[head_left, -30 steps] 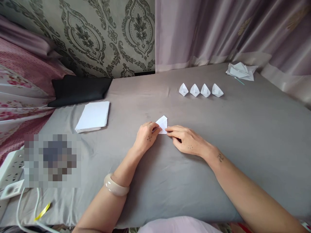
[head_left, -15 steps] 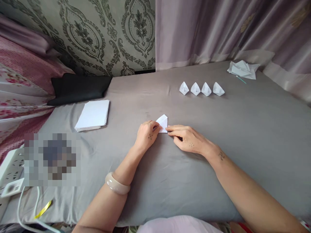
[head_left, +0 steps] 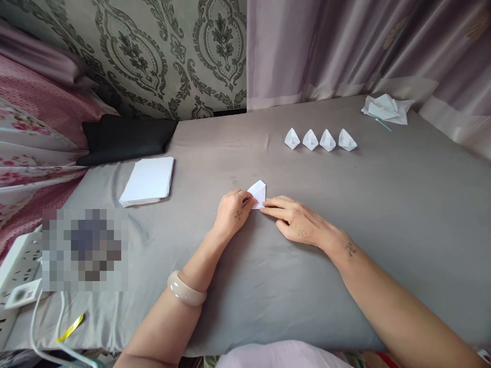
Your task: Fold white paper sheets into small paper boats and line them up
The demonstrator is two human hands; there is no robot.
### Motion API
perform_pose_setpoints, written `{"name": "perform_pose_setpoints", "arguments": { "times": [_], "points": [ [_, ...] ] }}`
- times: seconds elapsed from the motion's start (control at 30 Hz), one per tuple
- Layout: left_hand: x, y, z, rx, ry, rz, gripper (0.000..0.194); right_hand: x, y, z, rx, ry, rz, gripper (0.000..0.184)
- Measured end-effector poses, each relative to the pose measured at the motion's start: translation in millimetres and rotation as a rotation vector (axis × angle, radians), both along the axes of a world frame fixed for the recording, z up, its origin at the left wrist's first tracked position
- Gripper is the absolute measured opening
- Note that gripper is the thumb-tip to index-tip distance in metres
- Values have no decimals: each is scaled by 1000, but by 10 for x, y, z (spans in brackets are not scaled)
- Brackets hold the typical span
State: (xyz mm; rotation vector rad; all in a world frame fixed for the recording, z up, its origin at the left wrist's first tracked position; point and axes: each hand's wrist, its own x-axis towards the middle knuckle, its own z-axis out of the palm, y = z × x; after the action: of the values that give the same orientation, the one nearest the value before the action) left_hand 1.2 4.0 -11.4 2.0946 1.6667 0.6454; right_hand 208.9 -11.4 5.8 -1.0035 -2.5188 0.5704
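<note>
A small folded piece of white paper lies on the grey cloth in front of me, one corner pointing away. My left hand pinches its left side, covering part of it. My right hand rests at the paper's lower right edge, its fingers stretched out and the fingertips touching the paper. Farther back, several folded white paper boats stand in a row.
To the left lies a stack of white paper sheets, with a folded black cloth behind it. Crumpled white paper and a thin stick sit at the far right. A power strip and a yellow strip are at the near left.
My right hand's fingertips have shifted slightly left along the lower edge of the folded paper. My left hand keeps its pinch; the view has moved a little.
</note>
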Motion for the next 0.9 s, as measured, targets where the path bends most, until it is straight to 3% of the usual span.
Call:
{"name": "perform_pose_setpoints", "arguments": {
  "times": [0.17, 0.47, 0.9],
  "points": [
    [5, 1, -4, -22, -22, 10, 14, -6, -29, -33, 13, -42, 4, 55],
    [-39, -93, 163, -62, -15, 61, 14, -31, -28, -36, 0, -44, -10, 53],
    [-44, -70, 80, -72, 41, 74, 16, -55, -30, -45, 30, -43, -33, 50]
  ]
}}
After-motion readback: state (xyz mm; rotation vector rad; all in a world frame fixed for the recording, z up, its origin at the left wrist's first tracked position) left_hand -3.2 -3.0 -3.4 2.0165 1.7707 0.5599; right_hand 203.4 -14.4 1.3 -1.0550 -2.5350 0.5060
